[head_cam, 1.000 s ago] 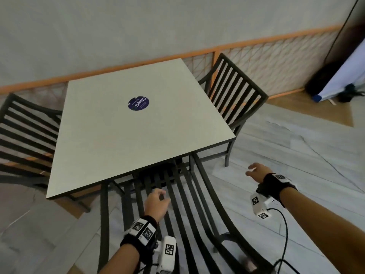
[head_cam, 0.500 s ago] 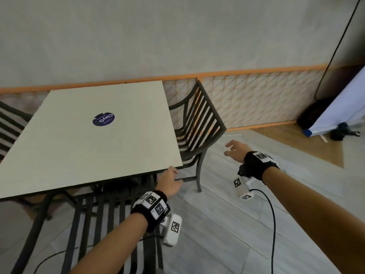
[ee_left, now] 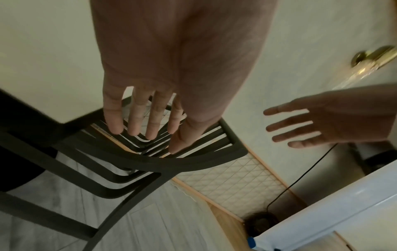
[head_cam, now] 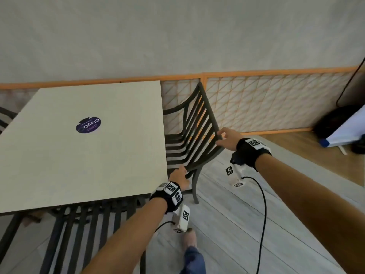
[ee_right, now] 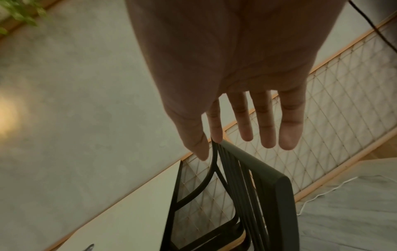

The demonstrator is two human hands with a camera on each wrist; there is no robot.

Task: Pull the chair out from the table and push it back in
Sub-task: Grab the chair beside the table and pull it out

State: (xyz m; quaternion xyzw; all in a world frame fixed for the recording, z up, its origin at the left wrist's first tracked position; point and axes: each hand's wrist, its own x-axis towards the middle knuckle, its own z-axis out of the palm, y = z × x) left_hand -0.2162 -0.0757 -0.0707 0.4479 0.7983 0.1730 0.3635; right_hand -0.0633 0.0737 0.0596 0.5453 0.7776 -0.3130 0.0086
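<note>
A dark metal slatted chair (head_cam: 194,135) stands tucked in at the right side of the pale square table (head_cam: 98,165). My right hand (head_cam: 224,138) is at the top rail of its backrest; in the right wrist view the hand (ee_right: 247,135) has straight, spread fingers just over the rail of the chair (ee_right: 268,178). My left hand (head_cam: 178,177) is at the near lower corner of the backrest, beside the table's edge. In the left wrist view its fingers (ee_left: 150,129) are straight above the chair's curved arm (ee_left: 193,161). Neither hand is closed round the frame.
A second dark chair (head_cam: 88,234) sits tucked in at the table's near side, and a third chair (head_cam: 6,115) shows at the far left. A lattice fence (head_cam: 266,101) runs behind. A black bag (head_cam: 331,123) lies at right. My foot (head_cam: 189,240) is on the grey floor.
The view has swung right. Both hands left the near chair and moved to the chair at the table's right side, arriving at its backrest.
</note>
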